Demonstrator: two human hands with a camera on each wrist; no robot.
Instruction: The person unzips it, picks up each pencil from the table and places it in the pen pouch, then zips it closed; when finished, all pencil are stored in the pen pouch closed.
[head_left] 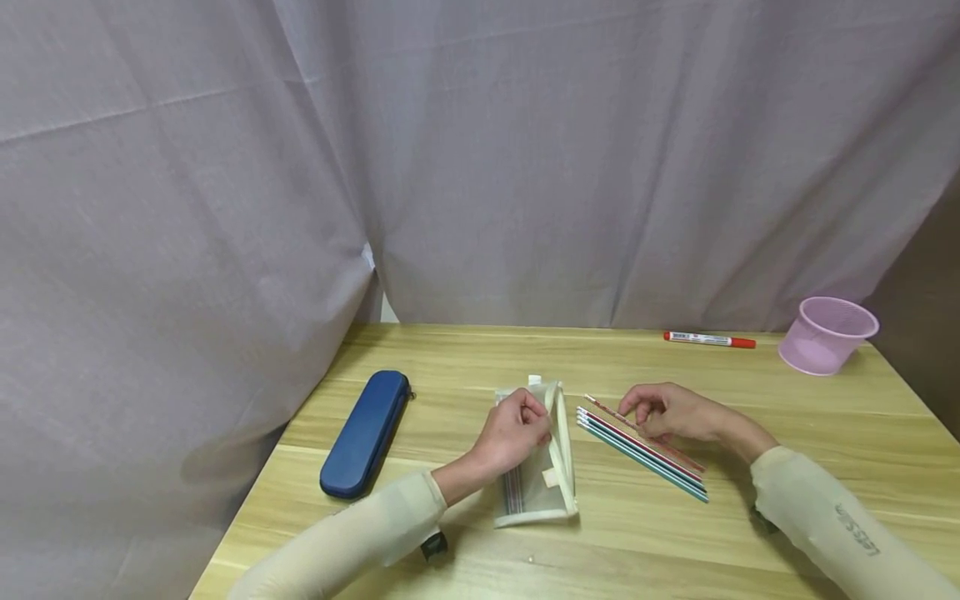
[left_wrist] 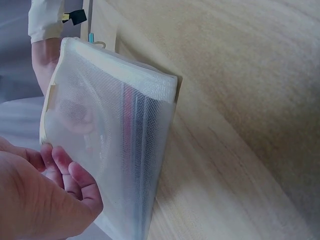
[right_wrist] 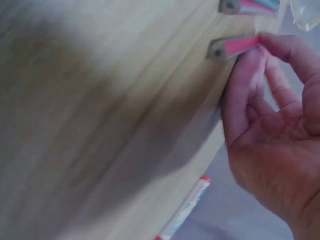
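Observation:
A translucent mesh zip pouch (head_left: 538,493) with cream edging lies on the table. My left hand (head_left: 516,429) pinches its upper opening edge between thumb and fingers. Through the mesh, several pencils (left_wrist: 137,135) show along one side of the pouch. To the right, my right hand (head_left: 667,410) pinches a red patterned pencil (head_left: 606,407) around its middle. In the right wrist view, the flat unsharpened end of this red pencil (right_wrist: 235,46) juts past the fingertips. Beside it, several more pencils (head_left: 645,457), red, dark and green, lie in a slanted row on the table.
A closed blue hard case (head_left: 363,433) lies left of the pouch. At the back right are a red-and-white marker (head_left: 708,340) and a pink mesh cup (head_left: 821,342). Grey curtain (head_left: 495,167) hangs behind the wooden table (head_left: 465,354).

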